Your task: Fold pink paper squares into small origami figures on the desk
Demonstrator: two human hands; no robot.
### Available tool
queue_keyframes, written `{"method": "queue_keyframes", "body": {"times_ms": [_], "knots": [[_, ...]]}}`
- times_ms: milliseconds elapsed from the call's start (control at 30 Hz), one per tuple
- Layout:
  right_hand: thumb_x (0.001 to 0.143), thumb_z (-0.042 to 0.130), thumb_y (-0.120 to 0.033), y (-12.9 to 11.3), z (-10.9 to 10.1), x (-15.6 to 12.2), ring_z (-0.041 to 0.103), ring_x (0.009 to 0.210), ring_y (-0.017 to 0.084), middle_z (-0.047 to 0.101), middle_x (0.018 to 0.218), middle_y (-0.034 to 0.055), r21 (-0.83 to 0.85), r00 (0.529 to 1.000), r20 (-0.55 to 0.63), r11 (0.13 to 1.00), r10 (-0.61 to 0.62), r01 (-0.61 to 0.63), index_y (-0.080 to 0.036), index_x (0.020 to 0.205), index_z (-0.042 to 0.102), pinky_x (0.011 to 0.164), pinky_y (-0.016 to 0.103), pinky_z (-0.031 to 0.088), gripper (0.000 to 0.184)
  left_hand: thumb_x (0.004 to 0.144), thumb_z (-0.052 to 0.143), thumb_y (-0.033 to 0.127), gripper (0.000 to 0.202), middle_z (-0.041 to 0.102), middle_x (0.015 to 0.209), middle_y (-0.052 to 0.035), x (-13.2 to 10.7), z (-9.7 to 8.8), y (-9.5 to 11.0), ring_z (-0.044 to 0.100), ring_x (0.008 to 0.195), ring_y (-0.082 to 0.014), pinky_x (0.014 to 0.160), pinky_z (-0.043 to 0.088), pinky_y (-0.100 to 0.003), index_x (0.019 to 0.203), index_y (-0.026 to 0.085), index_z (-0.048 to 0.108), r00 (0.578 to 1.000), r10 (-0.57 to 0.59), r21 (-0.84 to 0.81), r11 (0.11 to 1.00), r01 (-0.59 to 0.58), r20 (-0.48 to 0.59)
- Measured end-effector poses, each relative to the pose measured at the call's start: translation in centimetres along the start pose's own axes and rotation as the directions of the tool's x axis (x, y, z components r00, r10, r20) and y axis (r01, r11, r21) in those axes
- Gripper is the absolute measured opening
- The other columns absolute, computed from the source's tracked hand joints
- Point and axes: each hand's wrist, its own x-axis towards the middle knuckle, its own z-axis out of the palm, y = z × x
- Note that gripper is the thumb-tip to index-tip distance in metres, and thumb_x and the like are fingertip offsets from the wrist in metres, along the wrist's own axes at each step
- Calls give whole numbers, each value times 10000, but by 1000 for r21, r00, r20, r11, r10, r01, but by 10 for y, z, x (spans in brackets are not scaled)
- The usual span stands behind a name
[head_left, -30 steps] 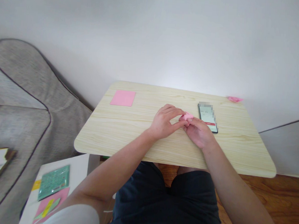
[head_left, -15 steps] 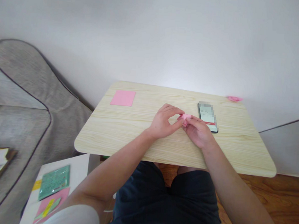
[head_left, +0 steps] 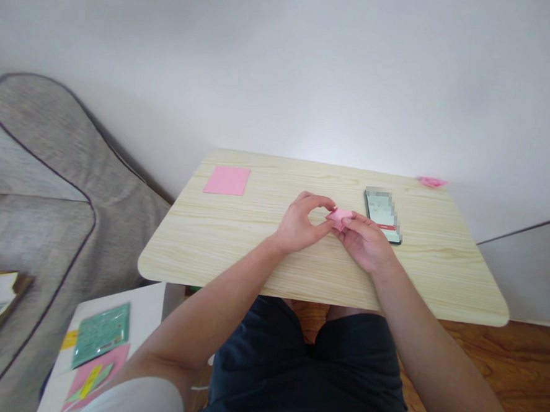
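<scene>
A small piece of folded pink paper [head_left: 341,218] is held up over the middle of the wooden table [head_left: 254,236]. My right hand [head_left: 368,240] grips it from the right, thumb on top and fingers beneath. From the left, my left hand [head_left: 304,223] has its thumb and index fingertips at the paper's edges, with a gap curving between those two fingers. The paper's exact folds are too small to make out, and the fingertips cover part of it.
A flat pink sheet [head_left: 227,181] lies at the table's back left. A phone [head_left: 382,216] is just beyond my right hand, and a pink folded paper piece [head_left: 432,182] sits at the back right edge. Lower left, a white cabinet [head_left: 145,307] bears a green packet [head_left: 102,335]. A grey sofa [head_left: 36,148] stands left.
The left fingertips have spread a little and shifted slightly left, so more of the pink paper's face shows. My right hand keeps its hold almost unmoved.
</scene>
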Motion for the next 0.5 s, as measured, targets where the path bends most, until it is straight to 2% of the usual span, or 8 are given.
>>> {"method": "queue_keyframes", "body": {"times_ms": [133, 333, 500], "knots": [[788, 841, -273, 2, -2, 0, 693, 999, 185, 778, 1005, -11, 25, 1000, -26, 1000, 7, -6, -287, 868, 772, 1036, 390, 521, 107, 814, 778, 210, 156, 760, 983, -39, 0, 0, 0, 669, 990, -214, 933, 556, -409, 967, 218, 754, 999, -39, -1, 999, 39, -21], [805, 851, -294, 2, -2, 1, 683, 953, 170, 766, 934, -20, 24, 999, -37, 1000, -2, 3, -289, 836, 757, 1024, 386, 535, 99, 821, 773, 190, 76, 754, 923, -22, 1, 0, -2, 676, 929, -192, 901, 554, -390, 888, 218, 752, 997, -68, -38, 997, 67, -38], [786, 864, -313, 2, -4, 2, 702, 958, 171, 771, 966, -20, 48, 998, -56, 999, 16, -13, -289, 864, 754, 1011, 380, 543, 137, 807, 792, 220, 156, 774, 973, -31, 0, 1, -2, 690, 963, -203, 932, 563, -409, 960, 219, 757, 997, -71, -39, 997, 70, -10]]}}
